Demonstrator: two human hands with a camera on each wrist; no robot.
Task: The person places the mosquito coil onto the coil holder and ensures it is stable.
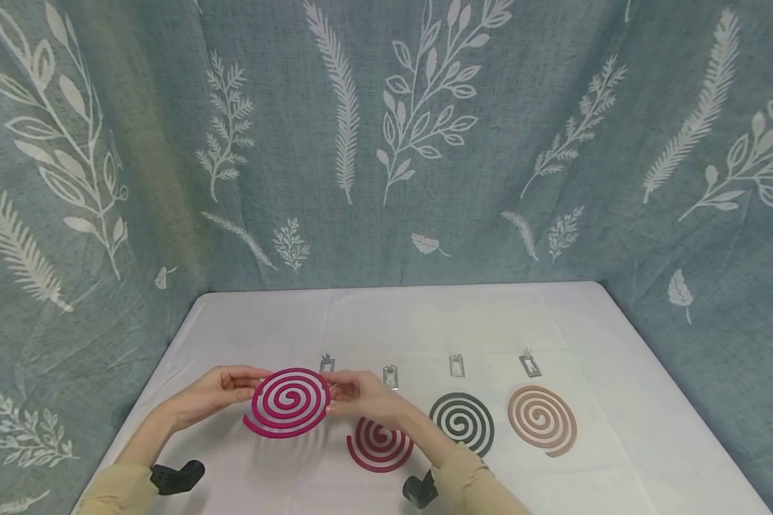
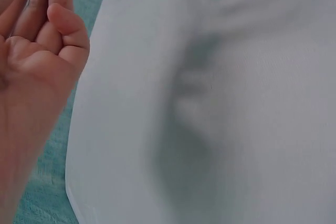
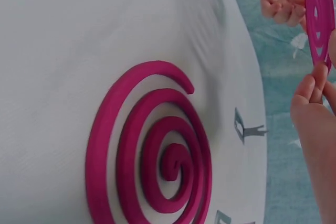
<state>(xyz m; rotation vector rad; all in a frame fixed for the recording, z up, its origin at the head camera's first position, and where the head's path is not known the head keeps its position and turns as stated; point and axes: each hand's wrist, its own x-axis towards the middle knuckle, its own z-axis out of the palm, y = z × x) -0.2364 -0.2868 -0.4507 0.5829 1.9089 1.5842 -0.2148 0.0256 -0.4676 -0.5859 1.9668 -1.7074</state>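
Both hands, left hand (image 1: 222,392) and right hand (image 1: 361,395), pinched opposite rims of the magenta double-spiral mosquito coil (image 1: 290,402), raised above the white tablecloth's (image 1: 618,429) front edge. Judged step: separating the paired coils; the next move called for gentle, even prising.

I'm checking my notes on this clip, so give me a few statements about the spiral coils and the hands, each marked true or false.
1. Both hands hold the raised pink coil by its edges. True: left hand, right hand.
2. A second pink coil lies on the table. True.
3. The dark coil is held in the air. False: it lies flat on the table.
4. Only two metal stands sit behind the coils. False: four show.
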